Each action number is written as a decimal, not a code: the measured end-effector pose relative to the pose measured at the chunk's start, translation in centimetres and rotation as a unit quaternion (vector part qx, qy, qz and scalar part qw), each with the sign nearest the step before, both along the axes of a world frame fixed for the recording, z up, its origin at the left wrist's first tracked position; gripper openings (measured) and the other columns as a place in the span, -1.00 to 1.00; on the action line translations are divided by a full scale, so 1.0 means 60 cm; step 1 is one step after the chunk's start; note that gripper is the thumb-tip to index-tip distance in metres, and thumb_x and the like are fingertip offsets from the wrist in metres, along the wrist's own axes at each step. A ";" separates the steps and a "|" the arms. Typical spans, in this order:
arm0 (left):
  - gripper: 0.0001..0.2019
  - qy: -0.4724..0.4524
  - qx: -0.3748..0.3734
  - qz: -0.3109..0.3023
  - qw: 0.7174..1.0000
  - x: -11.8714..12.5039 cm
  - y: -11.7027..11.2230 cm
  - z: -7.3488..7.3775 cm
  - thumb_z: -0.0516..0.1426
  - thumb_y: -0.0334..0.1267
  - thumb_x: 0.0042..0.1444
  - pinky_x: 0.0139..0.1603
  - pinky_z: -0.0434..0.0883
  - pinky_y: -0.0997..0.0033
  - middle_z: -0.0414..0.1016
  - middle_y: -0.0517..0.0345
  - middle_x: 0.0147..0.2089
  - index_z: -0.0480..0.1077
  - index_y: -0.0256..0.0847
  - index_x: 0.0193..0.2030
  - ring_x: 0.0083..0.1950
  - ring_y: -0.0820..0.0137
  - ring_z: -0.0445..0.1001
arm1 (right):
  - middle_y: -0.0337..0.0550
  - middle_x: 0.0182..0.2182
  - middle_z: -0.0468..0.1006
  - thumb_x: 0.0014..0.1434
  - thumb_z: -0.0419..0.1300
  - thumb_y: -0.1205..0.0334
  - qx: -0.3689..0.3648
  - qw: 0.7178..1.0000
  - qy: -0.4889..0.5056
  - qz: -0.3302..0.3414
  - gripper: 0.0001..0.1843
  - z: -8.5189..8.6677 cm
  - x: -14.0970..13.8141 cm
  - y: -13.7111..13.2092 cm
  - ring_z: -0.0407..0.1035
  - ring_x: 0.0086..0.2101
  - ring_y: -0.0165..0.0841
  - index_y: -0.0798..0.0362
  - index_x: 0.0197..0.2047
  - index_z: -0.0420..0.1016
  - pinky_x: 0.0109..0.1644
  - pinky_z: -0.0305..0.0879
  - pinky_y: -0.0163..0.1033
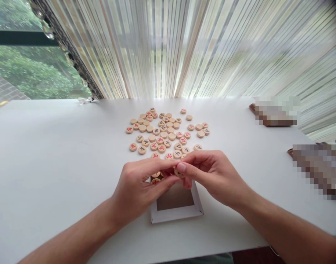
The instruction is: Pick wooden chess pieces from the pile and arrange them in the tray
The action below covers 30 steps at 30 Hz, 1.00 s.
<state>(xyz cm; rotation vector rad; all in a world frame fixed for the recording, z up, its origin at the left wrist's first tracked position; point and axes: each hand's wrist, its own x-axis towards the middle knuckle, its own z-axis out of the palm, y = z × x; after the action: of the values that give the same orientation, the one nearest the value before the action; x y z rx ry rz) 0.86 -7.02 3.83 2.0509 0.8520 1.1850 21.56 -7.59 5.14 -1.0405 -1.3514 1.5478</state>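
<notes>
Window (32,69) at far left. Left hand (137,183) is poised over the box's left side; one xiangqi piece (179,173) is pinched in its thumb and index finger. Red-marked pieces (155,182) are seen inside the box, far left corner. Loose xiangqi pieces (160,140), red-marked, black-marked and blank, are scattered on the white table (82,157) beyond both hands. The white-rimmed box (179,217) is set on the near side, directly below the held piece; its far edge is hidden, so its long axis cannot be told. Same piece is also gripped by right hand (214,176), thumb on it. Box is overlapped more by the left hand. Two pixelated objects (275,112) are placed far right, well apart.
</notes>
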 end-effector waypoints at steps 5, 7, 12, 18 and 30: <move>-0.71 -0.016 -0.023 0.019 0.999 -0.001 0.004 -0.004 0.38 -0.41 0.20 -0.21 0.59 0.51 0.75 0.18 -0.24 0.67 -0.13 0.06 -0.31 0.43 0.65 | -0.18 -0.52 0.63 0.23 0.46 0.00 0.004 1.000 0.019 0.008 -0.71 0.007 0.000 0.001 0.46 -0.47 -0.40 0.07 -0.19 0.79 -0.35 0.46 -0.31; -0.71 -0.024 -0.026 0.029 0.999 -0.002 0.005 -0.007 0.38 -0.41 0.20 -0.19 0.59 0.53 0.76 0.17 -0.23 0.67 -0.17 0.07 -0.29 0.44 0.67 | -0.20 -0.48 0.64 0.20 0.50 0.06 -0.007 0.999 0.046 0.005 -0.71 0.006 -0.001 0.001 0.48 -0.45 -0.41 0.06 -0.09 0.77 -0.32 0.48 -0.32; -0.76 -0.021 -0.028 0.038 0.999 -0.003 0.006 -0.010 0.38 -0.38 0.22 -0.17 0.59 0.57 0.77 0.14 -0.23 0.68 -0.25 0.03 -0.28 0.45 0.69 | -0.24 -0.46 0.65 0.07 0.58 0.27 -0.025 0.996 0.089 -0.010 -0.57 -0.004 -0.001 0.001 0.53 -0.44 -0.44 0.06 0.02 0.71 -0.30 0.53 -0.36; -0.71 -0.033 -0.057 0.039 0.997 -0.004 0.005 -0.012 0.36 -0.39 0.23 -0.13 0.62 0.57 0.77 0.18 -0.16 0.66 -0.15 0.10 -0.23 0.45 0.70 | -0.23 -0.43 0.69 -0.02 0.61 0.40 -0.002 0.995 0.092 -0.032 -0.60 -0.008 -0.001 0.000 0.57 -0.42 -0.46 0.07 -0.08 0.70 -0.31 0.53 -0.46; -0.69 -0.061 -0.060 0.051 0.995 -0.006 0.005 -0.021 0.41 -0.40 0.17 -0.06 0.64 0.50 0.75 0.17 -0.11 0.67 -0.11 0.05 -0.18 0.42 0.70 | -0.17 -0.25 0.75 0.10 0.54 0.42 0.102 0.993 0.056 -0.038 -0.66 -0.019 0.002 -0.001 0.64 -0.26 -0.38 0.00 -0.05 0.72 -0.16 0.62 -0.39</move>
<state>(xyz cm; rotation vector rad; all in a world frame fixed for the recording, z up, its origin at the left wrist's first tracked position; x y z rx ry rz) 0.50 -6.74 2.60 1.8375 0.9542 1.2685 21.69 -7.66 4.03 -0.8568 -1.3448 1.3605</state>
